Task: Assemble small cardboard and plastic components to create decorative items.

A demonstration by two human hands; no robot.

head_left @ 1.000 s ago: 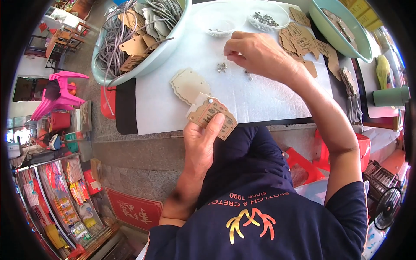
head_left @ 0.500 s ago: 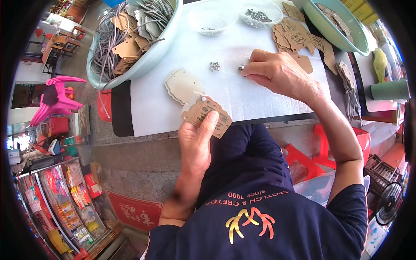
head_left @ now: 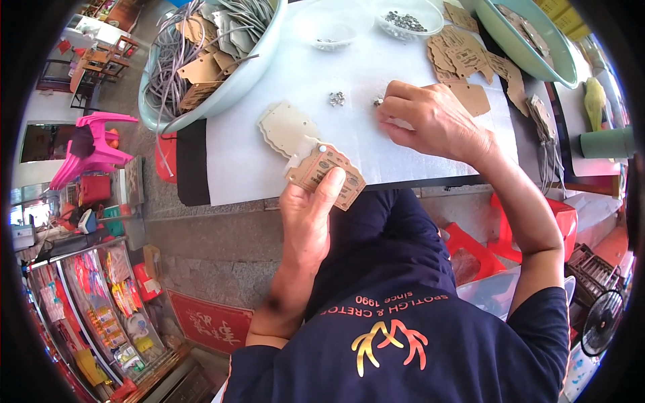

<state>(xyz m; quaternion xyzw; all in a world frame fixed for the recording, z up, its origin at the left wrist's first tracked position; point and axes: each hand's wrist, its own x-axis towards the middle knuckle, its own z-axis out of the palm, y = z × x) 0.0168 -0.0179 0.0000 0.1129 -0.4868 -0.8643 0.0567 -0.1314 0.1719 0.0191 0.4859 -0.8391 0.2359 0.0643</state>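
Note:
My left hand (head_left: 308, 215) holds a small stack of printed brown cardboard tags (head_left: 326, 176) at the table's near edge, thumb pressed on top. A small metal eyelet shows at the stack's top corner. My right hand (head_left: 430, 121) rests on the white tabletop (head_left: 248, 154), its fingertips pinching at a tiny metal eyelet (head_left: 377, 102). A little cluster of eyelets (head_left: 336, 99) lies just to its left. A pile of pale tags (head_left: 285, 127) lies face down beside the held stack.
A pale green basin (head_left: 222, 94) of grey cords and tags sits at the far left. Two clear dishes (head_left: 403, 17) hold eyelets at the back. Loose brown tags (head_left: 470, 64) lie at the right, beside another green basin (head_left: 531, 40). Pink plastic chairs (head_left: 94, 144) stand on the floor.
My right hand has drawn back from the far tag pile toward the middle of the table and now pinches at an eyelet. The left hand keeps the tag stack in place.

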